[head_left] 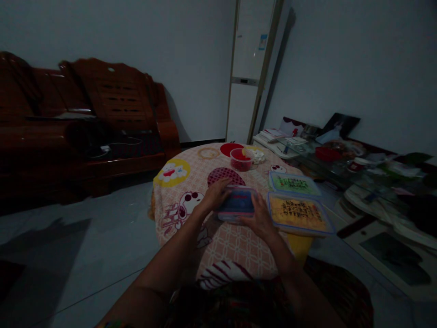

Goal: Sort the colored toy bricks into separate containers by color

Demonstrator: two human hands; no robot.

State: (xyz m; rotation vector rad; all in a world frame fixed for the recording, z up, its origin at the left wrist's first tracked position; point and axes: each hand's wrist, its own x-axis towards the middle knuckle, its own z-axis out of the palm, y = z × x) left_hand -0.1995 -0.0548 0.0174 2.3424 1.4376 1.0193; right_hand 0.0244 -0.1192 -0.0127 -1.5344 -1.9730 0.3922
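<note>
My left hand (215, 193) and my right hand (260, 218) both grip a clear plastic box with a blue lid (236, 202) over the middle of a small round table (191, 180) covered by a cartoon-print cloth. The left hand's fingers curl over the box's far left edge. Along the near right edge lies the right hand. To the right, on the table, lie a green-topped lidded box (293, 184) and a yellow-topped lidded box (299, 213). A small round tub with red contents (241, 159) stands at the table's far side.
A dark wooden sofa (85, 123) fills the left. A tall white floor air conditioner (248, 73) stands in the corner. A low glass table (355, 168) cluttered with books and dishes runs along the right wall. Grey tiled floor (102, 246) lies to the left.
</note>
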